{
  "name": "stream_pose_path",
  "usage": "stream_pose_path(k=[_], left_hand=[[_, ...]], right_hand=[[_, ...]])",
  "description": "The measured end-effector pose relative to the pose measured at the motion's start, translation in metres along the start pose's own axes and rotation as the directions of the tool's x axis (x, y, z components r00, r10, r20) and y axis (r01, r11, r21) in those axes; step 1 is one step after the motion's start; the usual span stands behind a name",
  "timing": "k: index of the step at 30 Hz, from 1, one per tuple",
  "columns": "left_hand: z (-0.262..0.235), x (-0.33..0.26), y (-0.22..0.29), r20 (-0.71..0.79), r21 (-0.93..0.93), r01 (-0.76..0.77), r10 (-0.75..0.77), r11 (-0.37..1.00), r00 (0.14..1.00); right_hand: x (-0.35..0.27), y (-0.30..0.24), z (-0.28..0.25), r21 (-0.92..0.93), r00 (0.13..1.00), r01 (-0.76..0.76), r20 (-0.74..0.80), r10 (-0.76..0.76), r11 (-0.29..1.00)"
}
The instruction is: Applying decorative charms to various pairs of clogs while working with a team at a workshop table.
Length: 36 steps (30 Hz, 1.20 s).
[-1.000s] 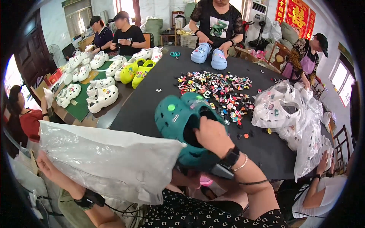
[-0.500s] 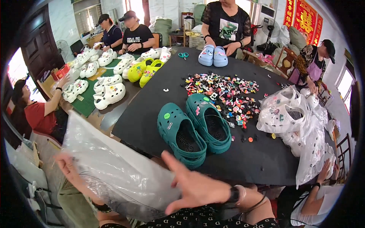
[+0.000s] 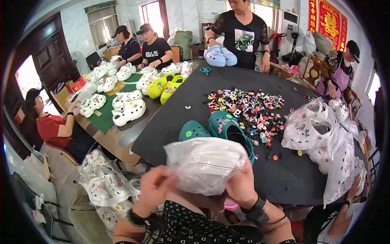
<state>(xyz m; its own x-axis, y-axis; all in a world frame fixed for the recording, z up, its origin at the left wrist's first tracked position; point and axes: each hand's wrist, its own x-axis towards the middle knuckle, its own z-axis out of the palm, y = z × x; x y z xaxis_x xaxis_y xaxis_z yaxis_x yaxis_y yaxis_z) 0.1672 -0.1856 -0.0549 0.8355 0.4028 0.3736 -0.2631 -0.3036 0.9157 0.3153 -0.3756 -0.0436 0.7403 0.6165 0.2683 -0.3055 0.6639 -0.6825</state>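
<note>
In front of me a clear plastic bag (image 3: pixel 205 164), crumpled and bunched up, spans the space between my two hands. My left hand (image 3: pixel 156 187) pinches its left side, the fingertips slightly blurred. On its right side my right hand (image 3: pixel 242 183) is closed round the edge, thumb toward me. Just beyond the bag stand a pair of dark green clogs with small charms: the left clog (image 3: pixel 193 129) is partly covered by the bag, while the right clog (image 3: pixel 224 124) shows more of its opening.
Colourful shoe charms (image 3: pixel 248 110) lie heaped on the black table (image 3: pixel 162 134). Bagged white clogs (image 3: pixel 308 130) are at the right, more bagged clogs (image 3: pixel 105 187) low at left. Across the table, a person (image 3: pixel 243 36) handles light blue clogs (image 3: pixel 219 57). Teal scissors (image 3: pixel 205 70) lie nearby.
The bag has gone from spread out at the lower left to bunched before the green clogs. My right hand, open before, now grips it. The person opposite has tilted the blue clogs.
</note>
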Motion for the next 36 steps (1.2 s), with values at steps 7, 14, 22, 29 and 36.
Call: stream_pose_path(k=[7,14,22,29,36], left_hand=[[0.065,-0.007,-0.011,0.207,-0.779,0.256,-0.151,0.572,0.967],[0.047,0.01,-0.015,0.112,-0.653,0.361,-0.386,0.666,0.916],[0.022,0.008,-0.025,-0.225,-0.251,0.111,-0.17,0.962,0.96],[0.04,-0.004,-0.028,0.107,0.476,-0.307,0.293,0.824,0.95],[0.071,0.024,-0.024,0.238,-0.465,0.251,-0.153,0.849,0.959]], right_hand=[[-0.011,0.013,-0.013,-0.77,0.796,0.605,0.578,-0.18,0.204],[-0.01,0.006,-0.006,-0.745,0.735,0.667,0.663,0.144,0.027],[-0.019,-0.034,-0.002,-0.898,0.922,0.385,0.366,-0.124,0.214],[-0.021,-0.016,-0.006,-0.731,0.958,0.009,0.201,0.203,0.682],[0.003,-0.033,-0.016,-0.884,0.943,0.253,0.316,0.102,0.393]])
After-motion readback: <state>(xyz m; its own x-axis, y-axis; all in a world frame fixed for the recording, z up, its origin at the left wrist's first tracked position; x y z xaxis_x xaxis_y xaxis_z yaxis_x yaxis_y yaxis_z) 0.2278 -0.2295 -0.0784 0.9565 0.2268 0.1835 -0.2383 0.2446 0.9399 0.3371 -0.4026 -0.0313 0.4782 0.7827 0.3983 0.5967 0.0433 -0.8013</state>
